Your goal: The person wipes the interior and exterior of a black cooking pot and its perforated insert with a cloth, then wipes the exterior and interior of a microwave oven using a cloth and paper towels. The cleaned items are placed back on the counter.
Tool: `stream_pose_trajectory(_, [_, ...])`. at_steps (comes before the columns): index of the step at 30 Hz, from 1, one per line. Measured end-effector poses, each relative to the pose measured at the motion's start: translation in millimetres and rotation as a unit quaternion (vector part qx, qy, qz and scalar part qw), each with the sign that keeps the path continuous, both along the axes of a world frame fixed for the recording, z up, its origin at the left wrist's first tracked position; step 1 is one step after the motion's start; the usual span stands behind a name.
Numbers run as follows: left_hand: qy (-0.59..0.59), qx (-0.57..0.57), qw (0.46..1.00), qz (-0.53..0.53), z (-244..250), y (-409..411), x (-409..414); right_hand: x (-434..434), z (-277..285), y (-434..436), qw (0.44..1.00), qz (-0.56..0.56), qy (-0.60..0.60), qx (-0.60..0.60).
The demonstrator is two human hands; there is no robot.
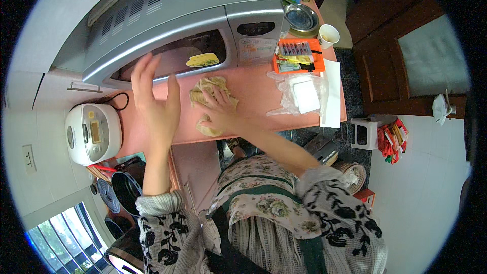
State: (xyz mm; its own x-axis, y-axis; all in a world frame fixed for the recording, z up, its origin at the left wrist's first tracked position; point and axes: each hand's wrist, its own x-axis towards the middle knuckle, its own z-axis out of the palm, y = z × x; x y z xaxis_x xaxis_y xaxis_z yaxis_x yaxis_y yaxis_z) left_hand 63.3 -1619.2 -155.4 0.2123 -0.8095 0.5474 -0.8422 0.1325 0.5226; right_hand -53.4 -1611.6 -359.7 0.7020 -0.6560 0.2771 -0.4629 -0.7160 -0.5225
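Note:
My right hand (217, 110) presses on a crumpled yellowish cloth (213, 82) lying on the pink countertop (251, 102), its fingers spread over the fabric. Part of the cloth shows beneath the thumb near the counter's front edge. Raised in front of the silver microwave oven (182, 19), my left hand (156, 91) has its fingers apart and holds nothing. A yellow sticker (202, 60) is on the lower part of the microwave door.
A white rice cooker (94, 134) stands left, above a black pan (127, 192). At right lie an orange tray (298, 55), a plastic bag (283, 101) with a white item, and a white sheet (331, 99). A paper cup (328, 36) and metal bowl (301, 17) stand behind.

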Motion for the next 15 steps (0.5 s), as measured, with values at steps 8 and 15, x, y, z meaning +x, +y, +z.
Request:
stream_pose_trajectory(8, [-0.141,-0.040,0.988,-0.044,11.2,-34.2,12.4,-42.0,-35.0,-31.7,0.981,-0.165,0.105,-0.011])
stream_pose_trajectory(15, [-0.145,-0.013,0.988,-0.053,3.2,-40.3,19.3,-78.5,39.4,-41.3,0.827,-0.360,-0.321,0.288])
